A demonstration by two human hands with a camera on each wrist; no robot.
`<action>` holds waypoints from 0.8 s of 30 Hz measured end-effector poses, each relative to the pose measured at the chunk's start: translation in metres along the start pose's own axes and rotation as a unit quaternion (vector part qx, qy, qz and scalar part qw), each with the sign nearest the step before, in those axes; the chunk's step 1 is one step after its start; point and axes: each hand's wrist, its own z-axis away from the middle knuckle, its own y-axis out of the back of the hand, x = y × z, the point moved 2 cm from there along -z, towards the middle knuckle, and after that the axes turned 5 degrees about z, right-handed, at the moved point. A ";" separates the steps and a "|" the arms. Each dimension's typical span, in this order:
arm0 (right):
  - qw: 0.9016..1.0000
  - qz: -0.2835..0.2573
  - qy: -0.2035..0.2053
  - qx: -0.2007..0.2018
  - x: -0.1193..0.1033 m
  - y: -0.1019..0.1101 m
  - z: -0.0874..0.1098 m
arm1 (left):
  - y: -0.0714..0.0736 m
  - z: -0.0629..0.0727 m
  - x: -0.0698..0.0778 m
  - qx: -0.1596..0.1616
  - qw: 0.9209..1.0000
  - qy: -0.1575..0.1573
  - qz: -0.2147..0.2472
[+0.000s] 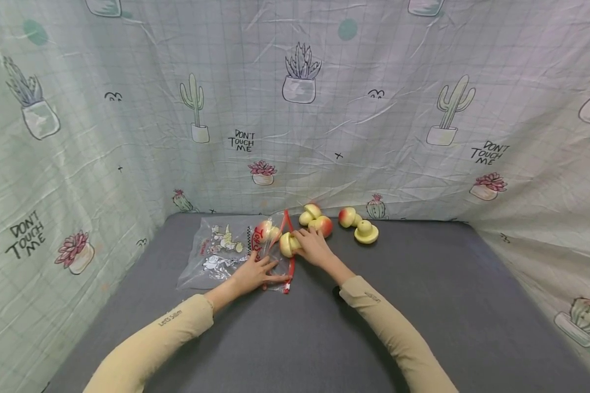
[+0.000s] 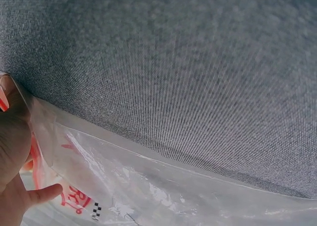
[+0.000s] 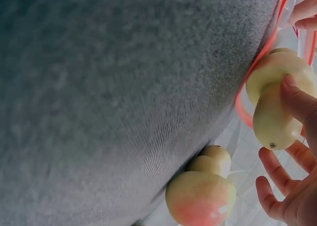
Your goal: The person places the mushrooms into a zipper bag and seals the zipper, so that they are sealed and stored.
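Observation:
A clear zip bag (image 1: 196, 267) with a red zip edge and printed cartoon figures lies flat on the table, mouth to the right. My left hand (image 1: 252, 274) rests on it near the mouth, fingers spread and thumb apart; plastic partly covers that hand in the left wrist view. At the mouth, my right hand (image 1: 316, 248) holds a yellow toy mushroom (image 3: 272, 117), thumb against its stem. Another red-and-yellow mushroom (image 1: 265, 231) shows through the bag's plastic. Beyond my right hand sits a clustered red-tinged mushroom group (image 1: 322, 225).
Farther right on the dark grey table (image 1: 423, 305) are a red-and-yellow mushroom (image 1: 347, 217) and a wide-capped yellow mushroom (image 1: 366, 233). A cloth (image 1: 354, 109) printed with cacti hangs behind the table and along both sides.

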 end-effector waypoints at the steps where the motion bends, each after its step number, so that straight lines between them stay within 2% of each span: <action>1: 1.000 -0.001 -0.002 0.001 0.000 -0.001 -0.001 | 0.000 0.000 0.000 -0.003 1.000 -0.001 0.005; 5: 1.000 -0.007 -0.016 0.000 -0.001 -0.005 -0.003 | 0.000 0.000 0.000 -0.005 1.000 -0.002 0.021; 11: 0.999 -0.017 -0.035 -0.008 -0.002 -0.008 -0.005 | -0.001 0.000 0.000 -0.007 1.000 -0.003 0.012; 24: 0.999 -0.010 -0.033 -0.007 -0.002 -0.009 -0.013 | -0.001 0.000 -0.002 0.002 1.000 -0.016 0.012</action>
